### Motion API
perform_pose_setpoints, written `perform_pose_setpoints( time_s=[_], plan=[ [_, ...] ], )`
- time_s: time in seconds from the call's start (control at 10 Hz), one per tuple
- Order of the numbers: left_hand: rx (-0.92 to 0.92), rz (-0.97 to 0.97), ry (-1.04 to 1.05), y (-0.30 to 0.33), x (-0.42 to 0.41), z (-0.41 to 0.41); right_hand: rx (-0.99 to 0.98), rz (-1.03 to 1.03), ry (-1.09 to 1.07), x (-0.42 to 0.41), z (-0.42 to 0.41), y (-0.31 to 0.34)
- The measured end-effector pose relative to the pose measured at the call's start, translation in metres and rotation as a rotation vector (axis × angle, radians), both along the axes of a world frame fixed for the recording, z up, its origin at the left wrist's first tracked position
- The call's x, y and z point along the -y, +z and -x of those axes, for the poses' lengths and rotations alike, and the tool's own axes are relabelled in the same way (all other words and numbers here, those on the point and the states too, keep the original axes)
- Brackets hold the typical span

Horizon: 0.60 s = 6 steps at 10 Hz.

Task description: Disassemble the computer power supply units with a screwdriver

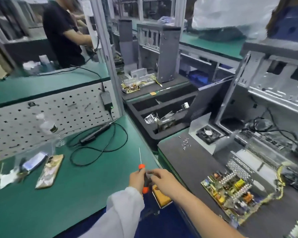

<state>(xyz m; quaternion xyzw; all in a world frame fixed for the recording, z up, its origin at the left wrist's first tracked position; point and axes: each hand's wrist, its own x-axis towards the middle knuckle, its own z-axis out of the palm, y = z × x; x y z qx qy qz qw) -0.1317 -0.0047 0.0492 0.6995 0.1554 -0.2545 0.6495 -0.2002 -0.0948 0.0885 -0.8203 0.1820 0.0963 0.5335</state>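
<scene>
My left hand (pixel 136 179) grips the light, stiff screwdriver (pixel 142 170) by its handle; right hand (pixel 159 177) pinches something small.

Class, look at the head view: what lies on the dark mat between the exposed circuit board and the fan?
In the head view, small loose screws are scattered near the fan; toward the circuit board, the dark mat is otherwise bare.

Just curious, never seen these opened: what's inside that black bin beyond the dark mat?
Inside the black bin: shiny metal heatsinks and loose metal parts. A leaning dark panel covers its right end, and the bottom is shadowed.
</scene>
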Motion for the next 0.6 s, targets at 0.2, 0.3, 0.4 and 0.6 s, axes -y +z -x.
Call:
perform_pose_setpoints(
  time_s=[0.2,0.3,0.4,0.6],
  plan=[
    [0.033,-0.245,-0.107,-0.037,-0.008,-0.076,-0.094,0.031,-0.006,-0.008,-0.077,-0.024],
    [0.126,-0.508,-0.313,-0.057,-0.014,-0.102,-0.133,0.020,-0.040,-0.010,-0.094,-0.037],
    [0.240,-0.798,-0.552,-0.077,-0.019,-0.117,-0.134,0.040,-0.062,-0.006,-0.103,-0.043],
    [0.442,-1.114,-0.622,-0.094,-0.012,-0.131,-0.148,0.036,-0.138,0.004,-0.108,-0.048]
  ],
)
